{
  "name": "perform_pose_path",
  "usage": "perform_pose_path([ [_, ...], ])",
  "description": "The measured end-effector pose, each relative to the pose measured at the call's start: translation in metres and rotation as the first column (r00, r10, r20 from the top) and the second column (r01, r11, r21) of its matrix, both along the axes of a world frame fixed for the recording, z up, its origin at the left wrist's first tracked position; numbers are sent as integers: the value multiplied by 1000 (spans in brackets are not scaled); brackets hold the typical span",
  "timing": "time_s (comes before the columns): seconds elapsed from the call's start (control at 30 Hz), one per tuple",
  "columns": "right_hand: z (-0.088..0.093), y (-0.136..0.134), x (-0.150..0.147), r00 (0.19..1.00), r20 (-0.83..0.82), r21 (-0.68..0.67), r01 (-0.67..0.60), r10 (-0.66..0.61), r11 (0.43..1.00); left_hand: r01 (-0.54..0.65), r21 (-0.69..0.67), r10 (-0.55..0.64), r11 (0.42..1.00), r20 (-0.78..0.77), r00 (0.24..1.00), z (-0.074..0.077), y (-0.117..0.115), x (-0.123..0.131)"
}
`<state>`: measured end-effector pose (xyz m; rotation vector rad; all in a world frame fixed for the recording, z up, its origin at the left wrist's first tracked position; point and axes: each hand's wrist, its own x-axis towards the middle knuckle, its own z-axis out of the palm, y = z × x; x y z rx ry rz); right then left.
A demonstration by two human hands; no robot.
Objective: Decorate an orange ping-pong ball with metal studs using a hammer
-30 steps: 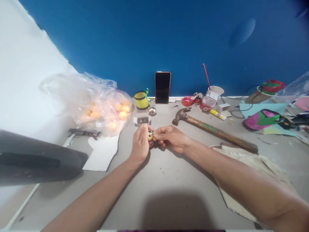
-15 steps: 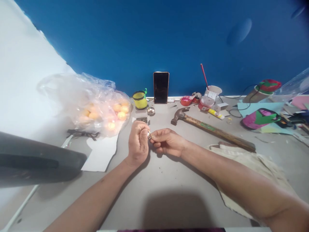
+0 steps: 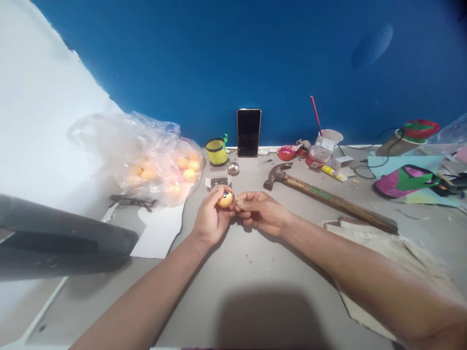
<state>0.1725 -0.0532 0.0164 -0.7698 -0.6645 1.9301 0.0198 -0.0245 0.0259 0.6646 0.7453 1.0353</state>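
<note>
My left hand [image 3: 210,224] is closed around an orange ball [image 3: 225,200], which looks like a table tennis ball. Dark, shiny bits sit on the ball's upper side. Close beside it on the right, the thumb and forefinger of my right hand [image 3: 265,213] are pinched together near the ball; whatever they hold is too small to make out. Just beyond my left fingers lies a small open box [image 3: 219,183] of dark, shiny pieces. Behind that box rests a ball covered in silvery pieces [image 3: 233,168].
Plastic bags [image 3: 160,160] of orange balls lie at left, near eyeglasses [image 3: 133,201] and white paper [image 3: 160,233]. A phone [image 3: 249,132] leans on the blue wall. Rightward are a claw hammer [image 3: 328,197], a glue tube [image 3: 333,173], a cup [image 3: 330,141] and beige cloth [image 3: 394,262].
My left hand has turned palm upward, bringing the orange ball into sight. My right hand stays pinched beside it. The whole scene has shifted slightly rightward in view.
</note>
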Motion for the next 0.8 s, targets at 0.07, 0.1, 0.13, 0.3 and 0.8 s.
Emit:
perform_pose_path([
  [0.07, 0, 2, 3, 998, -27, 0, 54, -54, 999, 40, -19, -39, 999, 43, 998, 0, 0, -1],
  [0.1, 1, 3, 5, 996, -41, -3, 75, -75, 997, 55, -26, -53, 998, 60, 997, 0, 1, -2],
  [0.13, 1, 5, 7, 994, -54, -9, 90, -90, 996, 69, -32, -66, 997, 71, 995, -1, 1, -2],
  [0.3, 2, 9, 15, 990, -73, -61, 117, -121, 991, 121, -62, -116, 991, 87, 989, -5, 2, -4],
  [0.8, -2, 19, 29, 996, -31, -69, 87, -89, 994, 98, 173, -45, 980, -284, 958, -7, 5, -9],
])
